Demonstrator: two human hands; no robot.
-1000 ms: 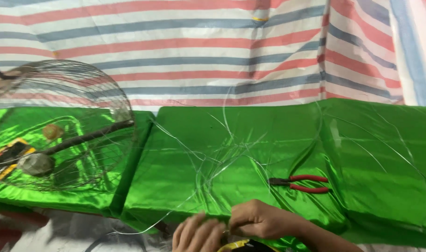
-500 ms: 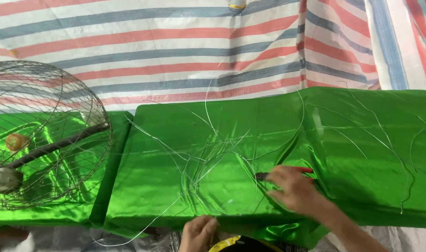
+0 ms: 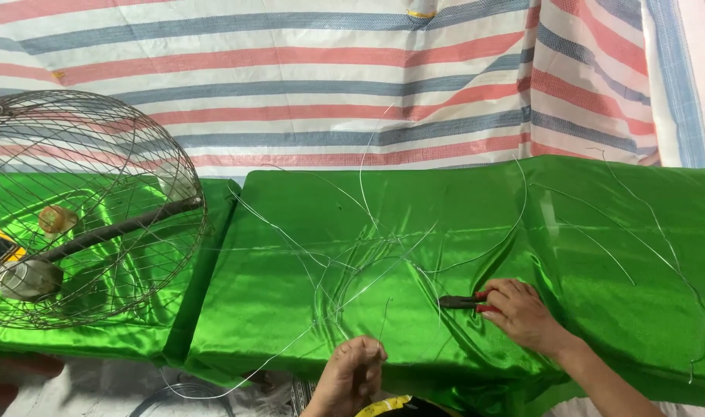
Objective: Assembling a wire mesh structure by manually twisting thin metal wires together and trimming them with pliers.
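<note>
Two hands work on a green satin cloth [image 3: 306,255]. At 9 o'clock stands a wire fan guard [image 3: 82,208]. My left hand [image 3: 352,374], at 6 o'clock, pinches a thin wire [image 3: 383,313] between fingertips. My right hand [image 3: 522,309], at 4 o'clock, has moved from the left hand to the red-handled pliers [image 3: 464,301] and now closes over their handles: the tool is being taken up. Loose silvery wire strands [image 3: 383,247] sprawl, curved and tangled, across the cloth's centre.

shiny green cloth [image 3: 460,232], red-handled pliers [image 3: 467,302], red-blue-white striped tarp [image 3: 329,85], grey wire cage [image 3: 82,224]
</note>
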